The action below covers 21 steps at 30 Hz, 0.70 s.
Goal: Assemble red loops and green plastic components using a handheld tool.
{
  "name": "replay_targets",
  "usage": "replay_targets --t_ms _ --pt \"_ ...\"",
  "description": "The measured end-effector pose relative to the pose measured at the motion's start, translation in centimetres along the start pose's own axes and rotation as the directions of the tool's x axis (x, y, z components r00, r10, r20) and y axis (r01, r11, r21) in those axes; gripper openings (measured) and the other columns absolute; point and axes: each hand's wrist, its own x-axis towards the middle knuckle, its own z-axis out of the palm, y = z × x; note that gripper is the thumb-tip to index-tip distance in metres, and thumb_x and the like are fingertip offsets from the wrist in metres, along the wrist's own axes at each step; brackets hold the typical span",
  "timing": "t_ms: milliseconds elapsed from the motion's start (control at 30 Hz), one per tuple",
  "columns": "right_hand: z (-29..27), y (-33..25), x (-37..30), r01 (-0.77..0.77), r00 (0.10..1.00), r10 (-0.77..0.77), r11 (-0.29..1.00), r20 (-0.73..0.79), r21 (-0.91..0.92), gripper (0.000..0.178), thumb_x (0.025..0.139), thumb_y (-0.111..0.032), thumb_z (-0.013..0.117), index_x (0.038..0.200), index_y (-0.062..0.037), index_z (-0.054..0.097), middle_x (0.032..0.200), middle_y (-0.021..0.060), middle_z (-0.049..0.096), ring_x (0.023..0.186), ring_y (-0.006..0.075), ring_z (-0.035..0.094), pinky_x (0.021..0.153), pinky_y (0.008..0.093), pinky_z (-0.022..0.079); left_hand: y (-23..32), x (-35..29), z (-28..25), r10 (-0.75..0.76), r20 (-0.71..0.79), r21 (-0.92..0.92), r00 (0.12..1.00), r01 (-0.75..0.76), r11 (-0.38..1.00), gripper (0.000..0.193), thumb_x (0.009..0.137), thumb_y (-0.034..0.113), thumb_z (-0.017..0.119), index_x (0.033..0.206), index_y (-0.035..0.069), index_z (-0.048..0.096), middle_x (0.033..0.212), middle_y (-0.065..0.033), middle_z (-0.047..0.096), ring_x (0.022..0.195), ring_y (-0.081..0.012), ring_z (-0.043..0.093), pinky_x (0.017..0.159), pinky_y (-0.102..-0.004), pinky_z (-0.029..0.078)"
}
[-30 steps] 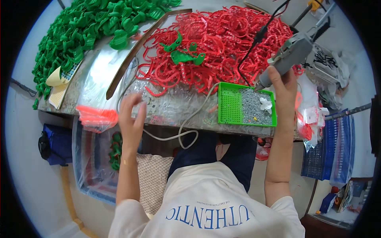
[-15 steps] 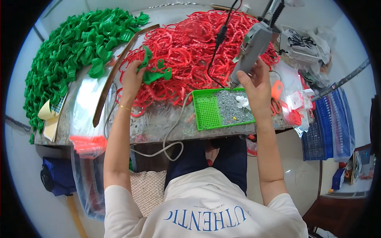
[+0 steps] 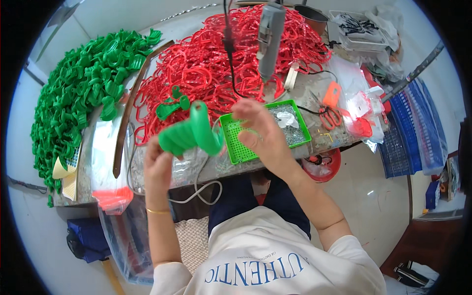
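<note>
My left hand [image 3: 158,164] grips a curved, ribbed green plastic piece [image 3: 184,135], blurred by motion, above the near part of the worktable [image 3: 189,172]. To its right my right hand [image 3: 263,132] hangs in the air with fingers apart and nothing in it. Below that hand lies a bright green tray [image 3: 235,156], with many small grey metal parts, probably screws, on its right side and a perforated bare floor on its left. A grey electric screwdriver [image 3: 270,42] hangs point down above the table. Another green plastic piece [image 3: 169,109] rests on the red heap's near edge.
A large heap of red plastic strips [image 3: 196,76] covers the table's middle, and a heap of green pieces [image 3: 81,93] its left. Orange-handled scissors [image 3: 329,118] lie right of the tray. A grey cable [image 3: 216,189] loops over the front edge. A red bin [image 3: 324,167] stands below.
My right hand has let go of the screwdriver, which now hangs farther back, and has moved left. My left hand has come nearer with a green piece; another green piece lies on the red heap.
</note>
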Motion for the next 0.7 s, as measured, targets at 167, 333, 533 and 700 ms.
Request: replay_targets --t_ms 167,333,533,700 --pt "1.1 0.6 -2.7 -0.212 0.956 0.182 0.971 0.229 0.112 0.025 0.090 -0.002 0.064 0.115 -0.0011 0.063 0.101 0.0065 0.068 0.094 0.0158 0.065 0.085 0.0296 0.051 -3.7 -4.1 1.7 -0.098 0.067 -0.271 0.993 0.113 0.956 0.040 0.087 0.013 0.062 0.125 0.005 0.052 0.119 -0.0104 0.060 0.102 -0.0209 0.059 0.084 -0.0354 0.049" --pt "1.4 1.6 -3.9 0.074 0.991 -0.051 0.978 0.120 -0.194 0.017 0.083 0.001 0.067 0.099 -0.0023 0.068 0.096 0.0105 0.067 0.088 0.0225 0.066 0.078 0.0313 0.052 -6.8 -6.4 6.1 -0.251 -0.098 -0.568 0.963 0.153 0.809 0.049 0.095 0.028 0.056 0.140 0.010 0.044 0.134 -0.0115 0.054 0.123 -0.0265 0.051 0.105 -0.0437 0.040" --pt "2.1 3.8 -5.0 0.444 0.895 -0.315 0.689 0.315 -0.573 0.021 0.077 -0.001 0.070 0.098 -0.0037 0.066 0.094 0.0092 0.067 0.091 0.0266 0.063 0.080 0.0366 0.051 -6.4 -8.0 8.7 -0.383 0.057 -0.879 0.922 0.228 0.418 0.061 0.096 0.048 0.051 0.144 0.013 0.039 0.144 -0.0157 0.044 0.134 -0.0317 0.040 0.109 -0.0504 0.036" --pt "3.8 3.3 -2.0 0.518 0.848 -0.361 0.720 0.388 -0.461 0.021 0.080 -0.009 0.071 0.100 -0.0038 0.066 0.096 0.0101 0.067 0.092 0.0248 0.063 0.082 0.0355 0.051 -7.4 -9.1 4.7 -0.280 0.138 -0.974 0.950 0.182 0.137 0.067 0.093 0.056 0.048 0.141 0.009 0.043 0.139 -0.0215 0.047 0.129 -0.0367 0.045 0.106 -0.0535 0.039"
